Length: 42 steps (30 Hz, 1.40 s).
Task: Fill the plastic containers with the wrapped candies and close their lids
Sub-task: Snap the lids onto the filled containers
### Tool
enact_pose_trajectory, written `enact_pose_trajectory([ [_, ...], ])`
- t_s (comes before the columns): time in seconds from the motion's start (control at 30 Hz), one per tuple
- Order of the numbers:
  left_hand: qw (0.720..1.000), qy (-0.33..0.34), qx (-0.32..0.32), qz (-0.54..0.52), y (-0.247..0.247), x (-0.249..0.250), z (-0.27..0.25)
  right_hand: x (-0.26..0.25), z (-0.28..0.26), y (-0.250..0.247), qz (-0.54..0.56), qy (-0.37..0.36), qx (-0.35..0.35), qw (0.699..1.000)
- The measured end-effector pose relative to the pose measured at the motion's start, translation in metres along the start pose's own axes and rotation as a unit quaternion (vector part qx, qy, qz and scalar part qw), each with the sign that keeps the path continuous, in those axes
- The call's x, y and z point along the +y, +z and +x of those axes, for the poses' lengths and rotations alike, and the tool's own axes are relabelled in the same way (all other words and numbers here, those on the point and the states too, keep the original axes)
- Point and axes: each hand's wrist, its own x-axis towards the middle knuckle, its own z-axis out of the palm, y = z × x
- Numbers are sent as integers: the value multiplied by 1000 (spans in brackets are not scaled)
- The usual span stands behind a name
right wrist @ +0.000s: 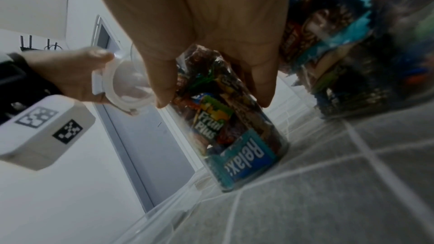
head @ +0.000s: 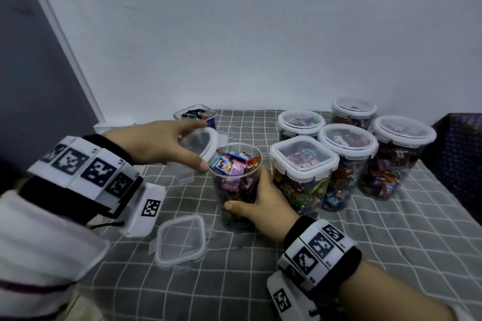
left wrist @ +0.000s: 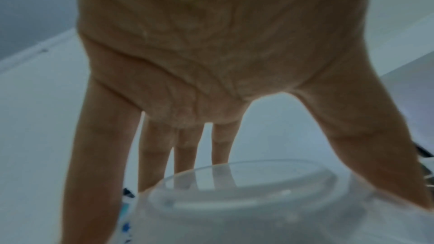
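Head view, read from the left: a striped sleeve (head: 34, 242) and a marker-patterned wrist band (head: 86, 167) are seen at the left edge. The left hand (head: 161, 146) is held above the grey checked cloth (head: 365, 255), its fingers curled round a round clear lid (head: 202, 144), which is tilted and just beside the rim of the open round container (head: 236, 185). In the left wrist view the same lid (left wrist: 253, 192) is seen below the spread fingers (left wrist: 94, 155), with the thumb on its right edge. A loose square lid (head: 181, 241) lies flat on the cloth in front of the left wrist. Behind the left hand, at the wall, a small square container (head: 195, 113) of candies stands open.

The open round container stands upright on the cloth, filled to the rim with wrapped candies (head: 234, 163). The right hand (head: 260, 203) is clamped on its lower right side, thumb in front. In the right wrist view the right-hand fingers (right wrist: 263, 81) are wrapped round the container wall (right wrist: 234, 136).

To the right, five lidded containers (head: 347, 154) of candies stand close together: one square, four round.
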Motion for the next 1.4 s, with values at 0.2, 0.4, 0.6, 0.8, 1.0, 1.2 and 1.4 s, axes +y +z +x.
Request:
enact_pose_trajectory([
  [0.2,990,27,-8,138,12,35,12,-5,0,4,-4,19,-4,1000],
  [0.4,985,13,-30,172,12,46,20,-11,-1,11,1,39,-31,999],
  [0.6,971,18,-33,235,16,53,22,-15,-5,10,6,32,-34,999],
  [0.8,966,11,-33,256,18,58,19,-16,-5,9,9,35,-35,999],
  [1.0,967,10,-21,253,19,57,15,-15,-9,10,53,28,-25,998],
  [1.2,968,12,-22,251,19,54,13,-17,-26,14,61,-12,77,995],
  [1.4,969,14,-17,248,19,57,15,-26,-31,13,-30,-21,43,998],
])
